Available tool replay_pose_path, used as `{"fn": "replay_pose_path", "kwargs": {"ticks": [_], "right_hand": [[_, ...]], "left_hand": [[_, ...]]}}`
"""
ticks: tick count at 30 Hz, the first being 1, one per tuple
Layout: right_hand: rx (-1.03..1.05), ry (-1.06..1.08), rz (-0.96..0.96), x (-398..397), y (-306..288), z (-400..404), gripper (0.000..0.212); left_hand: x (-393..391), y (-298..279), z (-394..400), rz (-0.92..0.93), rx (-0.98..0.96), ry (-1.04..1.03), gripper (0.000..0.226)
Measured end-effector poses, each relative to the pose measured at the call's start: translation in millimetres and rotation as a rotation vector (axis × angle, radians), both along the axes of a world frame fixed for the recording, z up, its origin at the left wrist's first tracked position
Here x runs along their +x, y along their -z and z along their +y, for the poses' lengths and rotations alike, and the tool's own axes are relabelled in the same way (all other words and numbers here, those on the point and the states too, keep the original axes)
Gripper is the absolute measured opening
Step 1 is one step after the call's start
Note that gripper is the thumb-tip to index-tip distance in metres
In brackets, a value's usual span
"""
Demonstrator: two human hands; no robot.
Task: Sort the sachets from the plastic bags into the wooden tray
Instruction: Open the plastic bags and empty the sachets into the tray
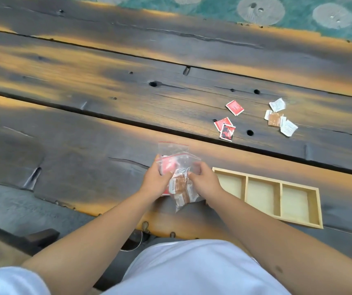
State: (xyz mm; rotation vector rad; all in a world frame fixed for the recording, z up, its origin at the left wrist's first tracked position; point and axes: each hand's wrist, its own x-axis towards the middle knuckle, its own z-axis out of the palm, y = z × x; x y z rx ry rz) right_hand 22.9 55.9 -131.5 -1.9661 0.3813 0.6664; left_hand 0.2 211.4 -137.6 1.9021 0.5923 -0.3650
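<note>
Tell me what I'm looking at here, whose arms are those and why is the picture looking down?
There is no machine here. A person wears a camera on their head, so this one picture looks forward and down at their own arms and lap. The left hand and the right hand together hold clear plastic bags with little sachets still inside, some red, some brown. They sit at a dark wooden table. Farther away on it lie loose red sachets and, to their right, a small group of white and brown sachets. Beside the right hand is a wooden tray with three compartments in view, and nothing shows in them yet. The sachets are meant to be sorted into it.
</note>
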Motion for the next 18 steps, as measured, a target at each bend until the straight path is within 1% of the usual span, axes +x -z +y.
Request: {"fn": "replay_pose_path", "kwargs": {"ticks": [2,4,6,8,10,12,13,14,16,18], "right_hand": [[0.0,-0.025,-0.024,3,1,-2,0.035],[0.017,-0.023,-0.038,6,1,-4,0.032],[0.062,0.019,-0.06,8,0,-6,0.031],[0.092,0.055,-0.079,8,-3,-12,0.042],[0.067,0.032,-0.122,6,-7,-18,0.052],[0.016,-0.055,-0.205,5,-11,-26,0.054],[-0.03,-0.136,-0.256,4,-14,-30,0.053],[-0.088,-0.24,-0.313,5,-17,-33,0.048],[-0.191,-0.442,-0.405,7,-22,-39,0.032],[-0.224,-0.544,-0.446,5,-29,-43,0.021]], "left_hand": [[0,0,0,-0.034,0.051,0.027,0.05],[-1,0,-2,-0.067,0.094,0.021,0.045],[-3,-2,-4,-0.101,-0.007,-0.01,0.035],[-5,-8,-8,-0.106,-0.15,-0.034,0.029],[-8,-14,-11,-0.09,-0.238,-0.041,0.024],[-12,-16,-14,-0.077,-0.284,-0.034,0.021],[-13,-17,-15,-0.075,-0.294,-0.02,0.019],[-15,-17,-16,-0.076,-0.297,0.001,0.017],[-19,-20,-18,-0.087,-0.303,0.038,0.016],[-22,-23,-19,-0.103,-0.293,0.077,0.019]]}}
